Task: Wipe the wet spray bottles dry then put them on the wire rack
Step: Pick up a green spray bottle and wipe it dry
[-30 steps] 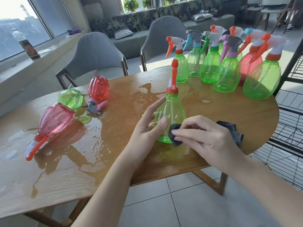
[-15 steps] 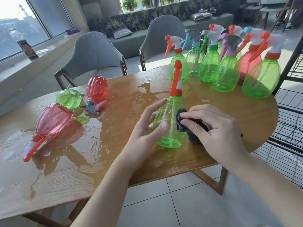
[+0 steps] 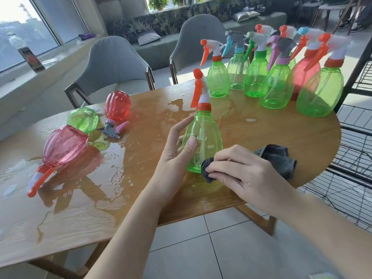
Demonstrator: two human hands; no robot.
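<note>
Left hand (image 3: 177,152) is wrapped around the side of a green spray bottle (image 3: 203,141), thumb on the front and fingers round the back, holding it upright on the wooden table (image 3: 271,133) near the front edge. Right hand (image 3: 247,170) has a dark grey cloth (image 3: 279,160) bunched under curled fingers, pressing a wad of it against the bottle's lower right side. Further left there's a big puddle (image 3: 112,158) with three bottles lying in it (pink one (image 3: 64,143), a green one (image 3: 82,119), a red one (image 3: 117,104)). At the back right a cluster of upright bottles (image 3: 277,85), mostly green, one red. The black wire rack (image 3: 354,158) sits just past the table's right edge.
</note>
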